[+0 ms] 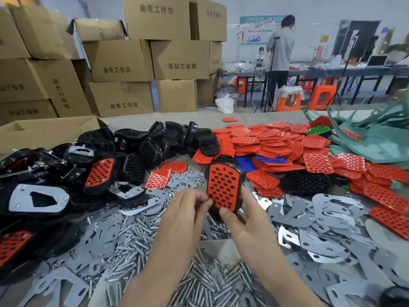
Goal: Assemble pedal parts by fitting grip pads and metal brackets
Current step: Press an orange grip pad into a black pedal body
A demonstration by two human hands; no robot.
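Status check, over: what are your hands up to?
Right hand grips black pedal, red pad seated on top. Left hand fingertips at pad's left edge; grip unclear. Brackets, bolts heaped below, none interfering.

Bright even light, fisheye-warped, blurred edges

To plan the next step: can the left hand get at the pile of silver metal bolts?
Probably yes. The left hand hovers above the pile of silver metal bolts, which nothing covers. The right hand grips the black pedal with red perforated pad. The left fingers may already pinch something.
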